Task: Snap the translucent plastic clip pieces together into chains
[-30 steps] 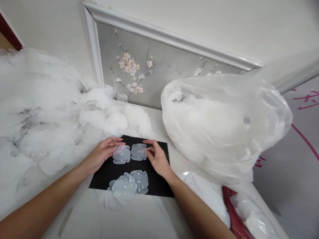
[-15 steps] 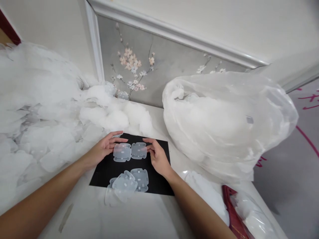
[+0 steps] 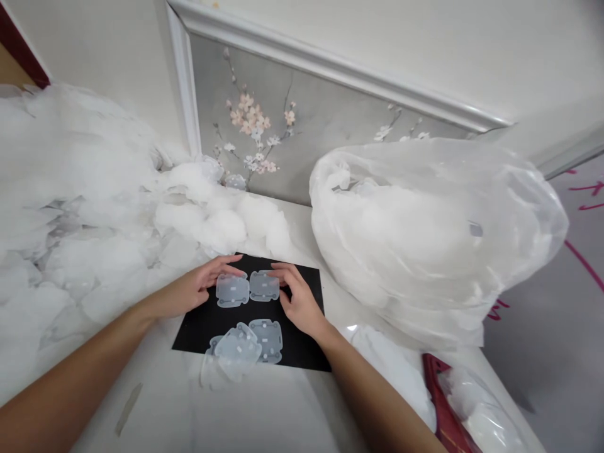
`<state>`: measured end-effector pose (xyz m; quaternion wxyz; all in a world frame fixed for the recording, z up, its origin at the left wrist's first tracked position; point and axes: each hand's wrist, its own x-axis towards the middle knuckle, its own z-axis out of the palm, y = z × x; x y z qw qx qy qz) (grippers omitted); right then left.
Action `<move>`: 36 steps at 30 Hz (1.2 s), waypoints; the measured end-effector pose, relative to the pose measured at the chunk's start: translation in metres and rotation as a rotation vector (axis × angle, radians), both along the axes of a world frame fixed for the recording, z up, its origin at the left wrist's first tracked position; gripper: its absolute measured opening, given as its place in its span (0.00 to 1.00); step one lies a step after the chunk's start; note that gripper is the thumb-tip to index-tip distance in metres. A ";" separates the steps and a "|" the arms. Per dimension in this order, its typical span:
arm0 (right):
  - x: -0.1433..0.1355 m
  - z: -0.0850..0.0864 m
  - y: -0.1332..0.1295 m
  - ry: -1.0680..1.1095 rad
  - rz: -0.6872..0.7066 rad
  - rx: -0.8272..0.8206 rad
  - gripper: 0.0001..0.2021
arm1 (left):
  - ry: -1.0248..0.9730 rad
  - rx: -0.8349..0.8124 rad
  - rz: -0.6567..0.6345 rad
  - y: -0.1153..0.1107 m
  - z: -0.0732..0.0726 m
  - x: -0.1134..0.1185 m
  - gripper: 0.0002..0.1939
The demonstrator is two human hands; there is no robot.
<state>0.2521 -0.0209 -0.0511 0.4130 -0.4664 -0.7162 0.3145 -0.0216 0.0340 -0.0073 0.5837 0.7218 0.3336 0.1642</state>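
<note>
Two translucent plastic pieces with rounded corners lie side by side on a black mat: a left piece [image 3: 232, 291] and a right piece [image 3: 265, 287]. My left hand [image 3: 195, 288] is at the upper left of the left piece, fingers stretched out over its top edge, thumb apart. Over the right piece's upper right reach the extended fingers of my right hand [image 3: 301, 296], its thumb beside that piece. Both hands look open. Nearer me, several similar pieces [image 3: 238, 346] overlap in a loose cluster, partly past the front edge of the black mat [image 3: 302, 349].
Heaps of whitish translucent pieces [image 3: 94, 251] fill the left side. A large clear plastic bag [image 3: 438, 251] of similar material stands at right. Nearer on the right are a white pile [image 3: 391, 371] and a red object [image 3: 446, 402]. A framed floral panel [image 3: 340, 119] rises behind.
My left fingers have drawn closer together over the left piece's top edge. The bluish edge near them is no longer visible. My right fingers have shifted left onto the right piece.
</note>
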 end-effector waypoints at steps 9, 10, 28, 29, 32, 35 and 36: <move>-0.006 0.015 -0.002 0.361 -0.148 -0.274 0.08 | 0.019 0.023 0.412 -0.011 0.002 0.025 0.15; -0.007 0.014 -0.001 0.500 -0.139 -0.389 0.10 | -0.052 -0.094 0.462 -0.012 0.004 0.027 0.17; -0.005 0.012 0.003 0.867 -0.109 -0.690 0.21 | -0.286 -0.661 0.534 -0.012 0.007 0.026 0.19; -0.005 0.012 0.003 0.860 -0.107 -0.689 0.22 | -0.286 -0.659 0.534 -0.012 0.008 0.027 0.19; -0.005 0.011 0.003 0.854 -0.094 -0.690 0.22 | -0.279 -0.656 0.523 -0.013 0.010 0.027 0.19; -0.005 0.010 0.003 0.856 -0.085 -0.683 0.22 | -0.253 -0.619 0.506 -0.013 0.011 0.024 0.21; -0.005 0.010 0.004 0.853 -0.084 -0.680 0.22 | -0.226 -0.584 0.477 -0.014 0.012 0.023 0.21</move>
